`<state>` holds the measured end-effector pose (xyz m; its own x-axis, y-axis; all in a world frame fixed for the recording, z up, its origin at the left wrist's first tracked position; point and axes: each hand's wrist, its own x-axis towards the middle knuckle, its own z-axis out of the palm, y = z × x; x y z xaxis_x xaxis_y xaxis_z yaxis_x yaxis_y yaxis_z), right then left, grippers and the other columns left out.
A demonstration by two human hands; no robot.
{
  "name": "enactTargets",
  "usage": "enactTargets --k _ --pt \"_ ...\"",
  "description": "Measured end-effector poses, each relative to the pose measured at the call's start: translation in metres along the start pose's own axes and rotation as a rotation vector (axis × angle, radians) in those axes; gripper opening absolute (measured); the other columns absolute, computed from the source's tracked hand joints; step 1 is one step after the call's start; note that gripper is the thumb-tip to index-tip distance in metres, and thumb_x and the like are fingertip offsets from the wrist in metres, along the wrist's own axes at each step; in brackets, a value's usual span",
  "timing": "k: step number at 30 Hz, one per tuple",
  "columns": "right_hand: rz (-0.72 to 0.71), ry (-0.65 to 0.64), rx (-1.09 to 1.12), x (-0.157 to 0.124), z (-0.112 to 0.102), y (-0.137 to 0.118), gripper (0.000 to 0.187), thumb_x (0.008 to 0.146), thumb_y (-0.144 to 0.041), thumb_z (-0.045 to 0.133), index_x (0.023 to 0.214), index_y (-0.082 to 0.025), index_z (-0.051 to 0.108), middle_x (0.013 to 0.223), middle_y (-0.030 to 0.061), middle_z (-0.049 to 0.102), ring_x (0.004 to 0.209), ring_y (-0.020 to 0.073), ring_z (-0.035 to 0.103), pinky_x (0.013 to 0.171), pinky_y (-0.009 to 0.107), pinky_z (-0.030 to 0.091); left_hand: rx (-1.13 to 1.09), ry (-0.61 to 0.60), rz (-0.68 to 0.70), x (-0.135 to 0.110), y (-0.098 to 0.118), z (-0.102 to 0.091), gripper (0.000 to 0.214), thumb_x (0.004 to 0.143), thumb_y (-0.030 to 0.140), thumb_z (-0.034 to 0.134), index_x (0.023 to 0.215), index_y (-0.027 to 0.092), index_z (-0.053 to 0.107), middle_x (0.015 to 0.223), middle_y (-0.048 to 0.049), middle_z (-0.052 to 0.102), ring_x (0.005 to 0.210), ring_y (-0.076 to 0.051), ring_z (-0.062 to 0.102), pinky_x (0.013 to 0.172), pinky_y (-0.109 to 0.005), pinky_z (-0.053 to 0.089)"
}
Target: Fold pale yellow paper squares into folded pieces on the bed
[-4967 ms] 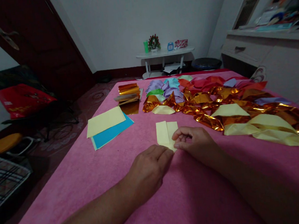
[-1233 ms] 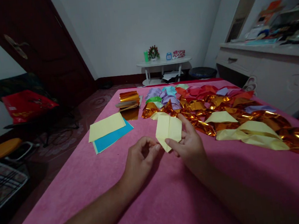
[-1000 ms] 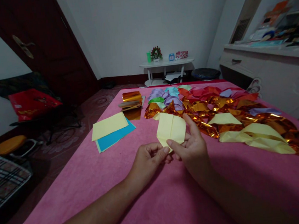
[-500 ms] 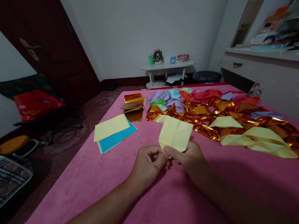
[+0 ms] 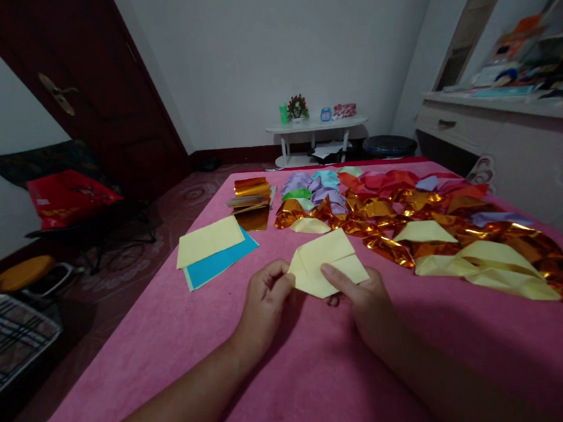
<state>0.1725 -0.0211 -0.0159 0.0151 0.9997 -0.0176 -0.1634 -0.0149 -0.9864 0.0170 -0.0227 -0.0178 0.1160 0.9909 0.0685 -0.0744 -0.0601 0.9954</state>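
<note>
A folded sheet of pale yellow paper [image 5: 324, 257] is held just above the pink cloth [image 5: 299, 377], with crease lines and a flap edge showing on its face. My left hand [image 5: 268, 291] pinches its left corner between thumb and fingers. On the right side, my right hand [image 5: 358, 293] grips it with the thumb flat on top and the fingers mostly hidden underneath. Left of my hands lie a flat yellow sheet [image 5: 209, 242] and a blue sheet [image 5: 222, 261], partly overlapping.
Behind them sits a stack of gold foil sheets [image 5: 253, 204]. Folded gold foil pieces [image 5: 384, 227], several yellow folded pieces [image 5: 498, 265] and red ones [image 5: 383, 180] spread across the right side. Beyond stand a small white table [image 5: 315, 125] and, at left, a chair with a red bag [image 5: 71, 196].
The yellow paper has turned in my hands, and its pointed corner now faces left. My left hand has shifted slightly left to that corner, away from my right thumb.
</note>
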Motion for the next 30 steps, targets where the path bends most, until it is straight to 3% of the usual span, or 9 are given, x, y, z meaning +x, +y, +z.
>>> enactTargets --k 5,9,11,13,17,19,23,25,30 --pt "-0.018 -0.077 0.109 0.011 -0.015 0.0 0.034 0.082 -0.049 0.057 0.083 -0.016 0.064 0.064 0.0017 0.062 0.05 0.012 0.053 0.043 0.022 0.04 0.07 -0.144 -0.044 0.014 0.0 -0.031 0.017 0.07 0.018 0.048 0.054 0.015 0.044 0.051 0.0034 0.039 0.049 -0.008 0.033 0.049 -0.023 0.022" --pt "-0.006 -0.105 0.074 0.017 -0.018 -0.005 0.041 0.073 -0.042 0.069 0.105 -0.018 0.058 0.082 0.0043 0.068 0.065 0.0151 0.062 0.055 0.024 0.047 0.009 -0.348 -0.194 0.017 0.005 -0.043 0.011 0.066 0.02 0.048 0.057 0.015 0.048 0.052 0.0033 0.038 0.047 -0.008 0.031 0.048 -0.023 0.02" --pt "0.004 -0.188 0.041 0.016 -0.016 -0.005 0.046 0.066 -0.034 0.075 0.105 -0.017 0.058 0.078 0.0037 0.068 0.065 0.0158 0.063 0.055 0.024 0.047 0.047 -0.427 -0.237 0.018 0.008 -0.043 0.013 0.067 0.023 0.051 0.057 0.015 0.048 0.051 0.0038 0.037 0.047 -0.008 0.03 0.047 -0.023 0.019" --pt "0.032 -0.28 0.019 0.011 -0.012 -0.002 0.038 0.065 -0.029 0.074 0.099 -0.017 0.062 0.069 0.0015 0.067 0.059 0.0154 0.062 0.052 0.024 0.046 0.105 -0.434 -0.233 0.02 0.01 -0.041 0.019 0.071 0.026 0.053 0.057 0.016 0.046 0.05 0.0046 0.035 0.046 -0.008 0.028 0.047 -0.023 0.018" --pt "0.045 -0.372 -0.153 0.001 -0.007 0.006 0.008 0.07 -0.021 0.065 0.077 -0.019 0.067 0.06 -0.0008 0.064 0.053 0.0157 0.059 0.05 0.026 0.046 0.221 -0.303 -0.118 0.026 0.013 -0.042 0.025 0.078 0.032 0.053 0.06 0.016 0.046 0.052 0.0049 0.036 0.048 -0.007 0.029 0.048 -0.023 0.018" --pt "0.019 -0.391 -0.275 -0.001 -0.008 0.008 0.008 0.071 -0.018 0.062 0.075 -0.019 0.068 0.063 -0.0002 0.065 0.055 0.0158 0.06 0.05 0.026 0.047 0.233 -0.338 -0.126 0.03 0.017 -0.047 0.026 0.078 0.031 0.053 0.058 0.016 0.044 0.053 0.0046 0.035 0.049 -0.008 0.029 0.048 -0.023 0.02" --pt "-0.226 -0.285 -0.472 0.004 -0.017 0.006 0.033 0.073 -0.014 0.06 0.104 -0.022 0.066 0.088 0.0033 0.068 0.06 0.0124 0.058 0.054 0.024 0.048 0.271 -0.63 -0.224 0.043 0.038 -0.059 0.026 0.074 0.032 0.054 0.055 0.016 0.047 0.054 0.0023 0.04 0.05 -0.009 0.034 0.05 -0.024 0.025" --pt "-0.401 -0.297 -0.568 0.007 -0.022 0.002 0.046 0.073 -0.011 0.06 0.117 -0.025 0.059 0.102 0.0051 0.064 0.061 0.0105 0.056 0.054 0.023 0.047 0.343 -0.772 -0.279 0.052 0.05 -0.062 0.025 0.074 0.032 0.055 0.055 0.016 0.051 0.052 0.0017 0.042 0.049 -0.01 0.035 0.05 -0.025 0.027" --pt "-0.782 -0.549 -0.774 0.005 -0.027 -0.004 0.028 0.086 -0.013 0.051 0.104 -0.027 0.066 0.096 0.0036 0.061 0.076 0.0113 0.057 0.065 0.022 0.045 0.483 -1.035 -0.331 0.074 0.063 -0.048 0.019 0.07 0.026 0.063 0.054 0.018 0.062 0.049 0.0006 0.05 0.047 -0.012 0.041 0.049 -0.024 0.031"
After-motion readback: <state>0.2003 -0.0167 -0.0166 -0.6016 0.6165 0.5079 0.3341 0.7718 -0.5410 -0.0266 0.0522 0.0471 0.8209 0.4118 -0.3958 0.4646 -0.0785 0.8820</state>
